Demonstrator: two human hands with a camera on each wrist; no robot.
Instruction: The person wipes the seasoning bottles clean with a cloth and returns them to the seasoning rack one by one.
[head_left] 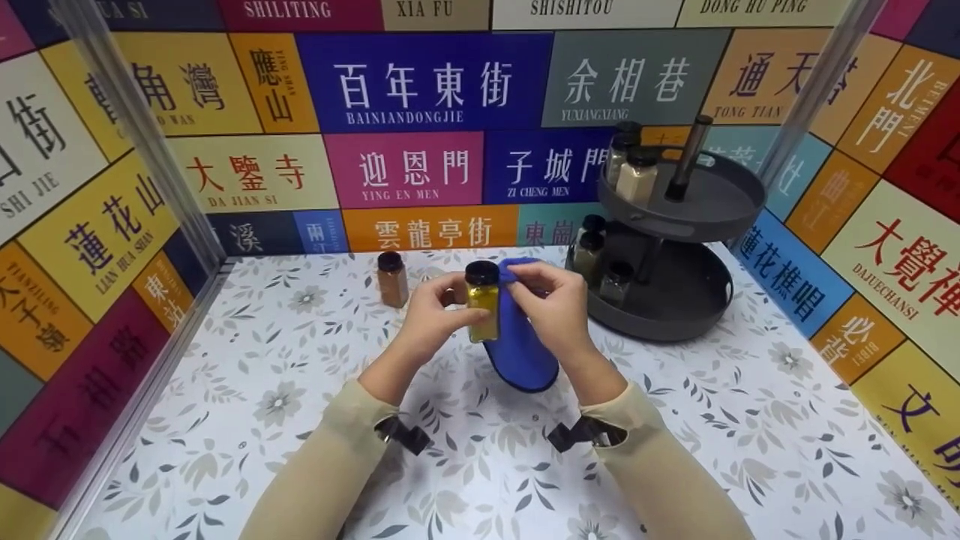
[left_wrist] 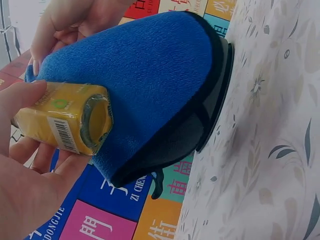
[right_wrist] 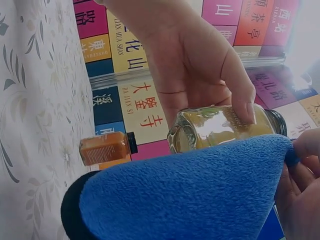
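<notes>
My left hand (head_left: pixel 439 311) grips a glass jar (head_left: pixel 482 307) of yellow contents with a black lid, held upright above the table. Beside it, my right hand (head_left: pixel 556 304) pinches the top of a blue cloth (head_left: pixel 521 349) with dark edging, which hangs down. In the left wrist view the jar (left_wrist: pixel 65 117) shows its base and a barcode label, and the cloth (left_wrist: pixel 140 75) lies right behind it. The right wrist view has the cloth (right_wrist: pixel 190 195) in front of the jar's (right_wrist: pixel 215 125) lower side, with my left thumb on the glass.
A jar with orange-brown contents (head_left: pixel 392 281) stands on the table (head_left: pixel 285 450) to the left. At the right is a dark two-tier round rack (head_left: pixel 705 300) with several black-lidded jars on its tiers. Walls with coloured street-sign panels (head_left: pixel 420 82) enclose the back and sides.
</notes>
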